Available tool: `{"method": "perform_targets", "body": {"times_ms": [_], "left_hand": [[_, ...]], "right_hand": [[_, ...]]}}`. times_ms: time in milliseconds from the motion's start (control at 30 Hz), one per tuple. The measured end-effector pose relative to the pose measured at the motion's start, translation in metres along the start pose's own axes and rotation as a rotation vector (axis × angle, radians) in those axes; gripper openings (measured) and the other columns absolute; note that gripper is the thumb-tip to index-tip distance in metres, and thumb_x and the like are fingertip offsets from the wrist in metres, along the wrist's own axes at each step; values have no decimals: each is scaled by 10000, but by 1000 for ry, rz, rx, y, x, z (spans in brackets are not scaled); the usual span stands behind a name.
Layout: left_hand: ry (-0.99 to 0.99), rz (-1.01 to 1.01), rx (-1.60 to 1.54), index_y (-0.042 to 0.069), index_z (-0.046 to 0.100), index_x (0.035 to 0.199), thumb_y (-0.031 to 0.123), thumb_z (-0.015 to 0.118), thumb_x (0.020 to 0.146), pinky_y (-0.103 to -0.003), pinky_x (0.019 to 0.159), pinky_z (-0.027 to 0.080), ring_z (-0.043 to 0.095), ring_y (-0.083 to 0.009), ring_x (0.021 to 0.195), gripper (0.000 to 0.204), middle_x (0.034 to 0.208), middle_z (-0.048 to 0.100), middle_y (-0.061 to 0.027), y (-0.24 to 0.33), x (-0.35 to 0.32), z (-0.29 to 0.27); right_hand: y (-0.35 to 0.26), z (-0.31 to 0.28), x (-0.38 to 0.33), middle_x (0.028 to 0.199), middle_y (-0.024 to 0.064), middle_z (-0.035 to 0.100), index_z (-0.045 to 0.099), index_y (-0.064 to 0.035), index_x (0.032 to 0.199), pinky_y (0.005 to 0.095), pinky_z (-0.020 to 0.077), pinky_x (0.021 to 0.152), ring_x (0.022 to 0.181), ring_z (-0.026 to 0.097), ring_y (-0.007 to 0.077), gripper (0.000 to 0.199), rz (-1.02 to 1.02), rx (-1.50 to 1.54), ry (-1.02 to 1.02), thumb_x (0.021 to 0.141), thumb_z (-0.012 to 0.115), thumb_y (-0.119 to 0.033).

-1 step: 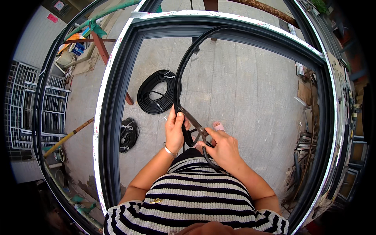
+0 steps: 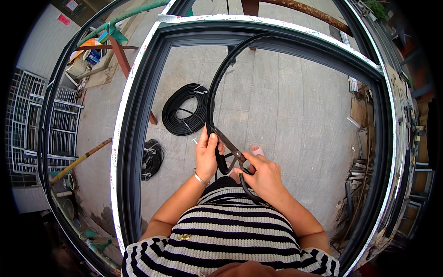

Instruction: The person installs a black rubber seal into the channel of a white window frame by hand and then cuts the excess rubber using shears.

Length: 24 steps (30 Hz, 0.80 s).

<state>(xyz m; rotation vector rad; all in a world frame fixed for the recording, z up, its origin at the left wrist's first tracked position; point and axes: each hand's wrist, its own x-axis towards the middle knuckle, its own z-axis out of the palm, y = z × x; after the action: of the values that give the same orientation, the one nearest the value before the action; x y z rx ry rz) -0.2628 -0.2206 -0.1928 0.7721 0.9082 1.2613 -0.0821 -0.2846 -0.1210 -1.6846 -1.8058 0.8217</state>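
Two coils (image 2: 171, 115) (image 2: 152, 159), one pair of scissors (image 2: 238, 154)

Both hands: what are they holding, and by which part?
The left hand grips the long black rubbery strip partway along; the right hand holds dark metal scissors by the handles.

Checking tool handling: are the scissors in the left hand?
No, the right hand grips the scissors; the left hand holds the black strip.

1. Scissors (image 2: 225, 140): dark metal, dull and worn-looking.
2. Strip (image 2: 212, 94): black rubber or soft plastic by its look, smooth, softly glossy.
3. Coil (image 2: 170, 111): black, rubbery-looking, ridged by its turns, low sheen.
4. Frame (image 2: 138, 134): dark grey, metal-looking, smooth, satin-matt.
5. Film (image 2: 217, 18): white, smooth, plastic-looking.
6. Bracelet (image 2: 199, 178): shiny, smooth, silvery metal.
7. Shirt (image 2: 230, 226): ribbed knit cloth, matt.
8. Floor (image 2: 286, 106): matt concrete or stone, slightly rough.
9. Pole (image 2: 314, 12): rusty, rough metal.
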Motion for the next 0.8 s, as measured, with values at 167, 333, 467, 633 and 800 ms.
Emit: {"method": "perform_targets", "body": {"times_ms": [167,333,467,633,800], "left_hand": [[-11,17,47,116,334,1613,192,524,1094,-234,605,418,450,-72,702,558,846,468,33,2,-2,-2],[9,41,57,117,358,1601,193,528,1093,-236,610,419,451,-73,703,541,865,489,27,3,-3,-1],[13,28,75,153,395,1589,195,532,1092,-246,608,434,470,-82,712,517,899,526,15,-1,-3,-4],[43,32,95,113,358,1602,201,545,1087,-219,589,403,449,-62,668,555,829,498,30,2,-4,3],[50,22,82,100,338,1611,204,545,1086,-209,571,375,423,-53,642,574,787,472,39,-1,-3,4]], "right_hand": [[0,-7,6,726,100,627,726,-94,1231,377,484,591,603,597,247,505,81,70,-100,790,867,-296],[-7,-10,7,760,141,642,716,-32,1225,363,501,619,636,605,262,491,40,78,-89,807,864,-242],[-9,-8,6,765,156,651,697,-12,1243,389,512,624,656,644,305,496,-10,43,-83,838,842,-259],[0,0,3,776,142,684,669,-55,1299,416,536,619,675,688,314,509,-41,-104,-88,866,809,-283],[11,8,0,800,140,704,669,-57,1292,408,550,605,663,695,297,499,-101,-129,-13,865,808,-276]]}}
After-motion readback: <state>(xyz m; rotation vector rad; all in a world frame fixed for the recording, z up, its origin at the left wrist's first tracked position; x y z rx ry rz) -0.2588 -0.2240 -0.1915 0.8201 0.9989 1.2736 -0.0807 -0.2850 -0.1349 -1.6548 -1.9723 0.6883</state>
